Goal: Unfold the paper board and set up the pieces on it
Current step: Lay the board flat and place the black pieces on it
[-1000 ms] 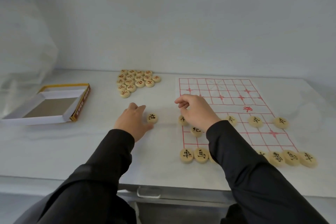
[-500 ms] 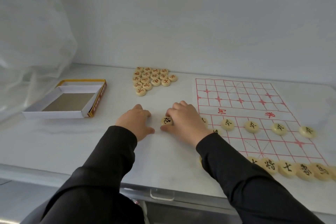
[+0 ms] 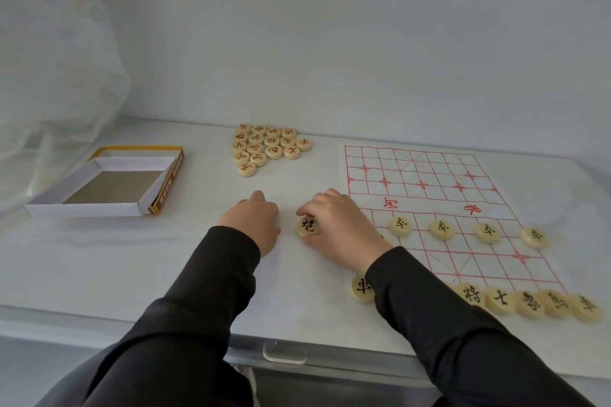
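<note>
1. Head view is showing the right grip (image 3: 334, 228) clamping thumb and fingertips on the black cannon piece (image 3: 309, 226). The piece is lying on the table (image 3: 165, 258) just off the left edge of the paper board (image 3: 429, 182).
2. The left grip (image 3: 256, 225) is resting on the table just beside the piece, fingers loosely curled and holding nothing.
3. The board is lying unfolded toward the table's right side. The black soldiers (image 3: 441, 230) are sitting in a row across it, and the black back row (image 3: 499, 299) is lining its near edge.
4. The red pieces (image 3: 267, 147) are waiting in a cluster near the table's far edge, and the open box (image 3: 102, 185) is sitting at the left side.
5. The step in hand is probably placing this cannon. The red cross mark (image 3: 520, 256) on the board's near right looks like its spot, since it is standing bare.
6. Doing it well means lifting the piece clear rather than sliding it, because the thin paper is likely to be dragged or wrinkled.
7. Passing above the soldiers is avoiding knocks, and setting the piece down centred on the crossing is finishing it cleanly.
8. Compared with a second ago, the piece is changing hands: then the left fingers were touching it while the right hovered over the board's left edge.
</note>
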The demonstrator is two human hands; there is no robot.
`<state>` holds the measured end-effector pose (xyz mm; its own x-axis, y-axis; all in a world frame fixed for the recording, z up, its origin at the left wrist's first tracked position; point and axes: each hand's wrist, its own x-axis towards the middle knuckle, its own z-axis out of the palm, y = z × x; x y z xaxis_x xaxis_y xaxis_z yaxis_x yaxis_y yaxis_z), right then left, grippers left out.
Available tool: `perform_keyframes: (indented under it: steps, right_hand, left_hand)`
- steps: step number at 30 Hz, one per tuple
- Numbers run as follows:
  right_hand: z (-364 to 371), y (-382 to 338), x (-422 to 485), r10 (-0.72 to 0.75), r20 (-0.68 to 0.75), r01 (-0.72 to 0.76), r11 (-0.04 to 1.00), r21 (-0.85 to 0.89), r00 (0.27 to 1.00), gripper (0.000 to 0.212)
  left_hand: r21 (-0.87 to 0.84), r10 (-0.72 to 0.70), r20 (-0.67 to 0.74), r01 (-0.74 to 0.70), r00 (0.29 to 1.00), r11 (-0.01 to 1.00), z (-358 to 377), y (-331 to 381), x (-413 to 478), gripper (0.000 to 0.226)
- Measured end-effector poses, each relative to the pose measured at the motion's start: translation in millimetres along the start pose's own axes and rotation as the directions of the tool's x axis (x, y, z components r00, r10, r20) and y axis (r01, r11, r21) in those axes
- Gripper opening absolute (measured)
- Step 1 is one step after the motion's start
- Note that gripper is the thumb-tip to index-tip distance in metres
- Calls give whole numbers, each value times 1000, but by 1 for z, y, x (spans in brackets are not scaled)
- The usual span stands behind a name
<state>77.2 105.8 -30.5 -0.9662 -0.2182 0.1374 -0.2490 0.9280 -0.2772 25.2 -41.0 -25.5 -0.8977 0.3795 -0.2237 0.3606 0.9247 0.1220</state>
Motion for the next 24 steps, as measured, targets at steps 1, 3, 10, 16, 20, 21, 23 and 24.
perform_keyframes:
  steps: [1, 3, 10, 16, 20, 21, 23, 24]
  right_hand:
    - [-5, 3, -6, 14, -13, -14, 1000, 13, 1000, 40]
    - [-13, 13, -20, 60, -49, -59, 998, 28, 997, 42]
    - [-41, 40, -73, 248, -164, -230, 966, 121, 955, 36]
    - [-50, 58, -97, 328, -216, -303, 942, 142, 920, 31]
    - [-56, 69, -107, 373, -230, -345, 926, 152, 899, 30]
    - [-58, 72, -110, 389, -233, -360, 919, 159, 891, 30]
    - [-63, 80, -116, 426, -237, -391, 903, 181, 873, 29]
    - [-66, 85, -120, 448, -239, -410, 891, 195, 861, 29]
  left_hand:
    - [-7, 15, -6, -15, 1000, 1000, 0, 5, 1, 39]
    - [-48, 48, -38, -50, 998, 998, -2, 17, 0, 39]
    - [-126, 281, -239, -317, 930, 940, 1, 70, -10, 39]
    - [-75, 391, -268, -424, 880, 903, 12, 108, -16, 40]
    - [-55, 421, -280, -452, 863, 890, 17, 130, -17, 39]
    - [-54, 426, -283, -457, 860, 888, 18, 136, -18, 39]
    - [-57, 428, -281, -460, 859, 886, 20, 147, -20, 39]
    - [-55, 433, -279, -464, 857, 884, 21, 152, -20, 39]
